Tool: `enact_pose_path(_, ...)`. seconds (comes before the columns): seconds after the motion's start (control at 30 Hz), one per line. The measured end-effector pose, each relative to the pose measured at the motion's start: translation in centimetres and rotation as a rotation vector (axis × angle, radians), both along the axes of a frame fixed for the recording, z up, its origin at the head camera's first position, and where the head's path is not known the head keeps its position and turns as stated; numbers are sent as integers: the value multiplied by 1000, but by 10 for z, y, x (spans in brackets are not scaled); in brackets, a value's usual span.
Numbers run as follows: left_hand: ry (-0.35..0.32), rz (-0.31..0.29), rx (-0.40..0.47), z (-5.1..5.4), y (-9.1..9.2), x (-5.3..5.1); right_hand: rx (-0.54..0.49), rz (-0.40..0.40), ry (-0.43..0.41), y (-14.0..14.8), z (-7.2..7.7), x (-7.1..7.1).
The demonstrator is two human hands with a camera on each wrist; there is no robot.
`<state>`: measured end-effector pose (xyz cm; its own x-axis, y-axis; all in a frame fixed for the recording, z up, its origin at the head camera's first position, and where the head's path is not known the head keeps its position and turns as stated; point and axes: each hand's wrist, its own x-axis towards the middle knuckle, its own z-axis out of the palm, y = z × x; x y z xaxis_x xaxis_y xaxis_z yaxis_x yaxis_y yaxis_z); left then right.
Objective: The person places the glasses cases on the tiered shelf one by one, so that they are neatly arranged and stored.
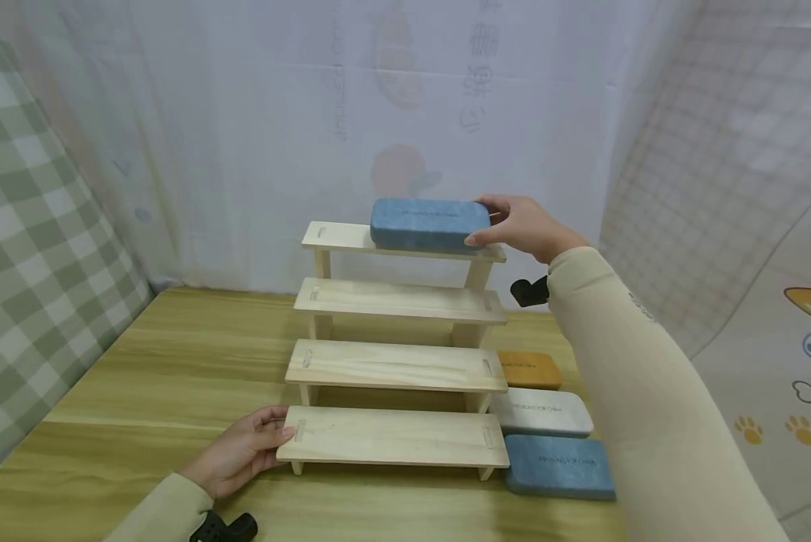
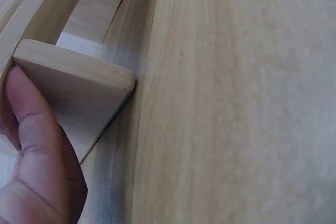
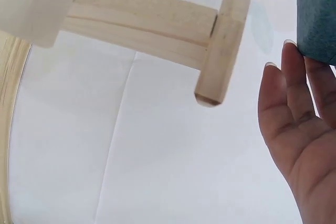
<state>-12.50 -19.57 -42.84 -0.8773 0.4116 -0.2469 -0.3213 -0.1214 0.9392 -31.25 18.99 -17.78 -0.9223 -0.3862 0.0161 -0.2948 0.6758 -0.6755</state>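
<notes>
A stepped wooden display stand (image 1: 396,365) stands on the table with its boards rising toward the back. My left hand (image 1: 242,450) grips the left end of its lowest board; in the left wrist view, the thumb (image 2: 34,114) presses beside the board's support leg (image 2: 73,69). At the top board (image 1: 340,235), my right hand (image 1: 523,226) holds a blue oblong glasses case (image 1: 428,223) by its right end. The right wrist view shows fingers touching the case (image 3: 317,19), and a gap between the case and the board's end (image 3: 223,61).
Right of the stand, an orange case (image 1: 530,369), a white case (image 1: 547,412) and another blue case (image 1: 557,467) lie in a column on the wood-grain table (image 1: 175,361). White printed cloth (image 1: 242,150) hangs behind, and green checked cloth (image 1: 32,248) is at left.
</notes>
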Motion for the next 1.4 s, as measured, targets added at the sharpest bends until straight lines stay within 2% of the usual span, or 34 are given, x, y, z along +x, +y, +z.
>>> enact_pose_path(0.4, 10, 4, 1, -1, -5, 2, -45, 27, -62, -12, -9, -10)
enact_pose_path(0.6, 6, 5, 7, -1, -4, 4, -50, 36, -92, -13, -12, -9)
enact_pose_path(1.03, 13, 14, 0, 0, -2, 7, -32, 22, -101, -11, -12, -2)
enact_pose_path(1.2, 7, 13, 7, -1, -2, 8, -35, 9, -88, -8, -14, 3)
enact_pose_path(1.4, 5, 15, 1, -1, -2, 7, -80, -10, -7, 1, -17, 11)
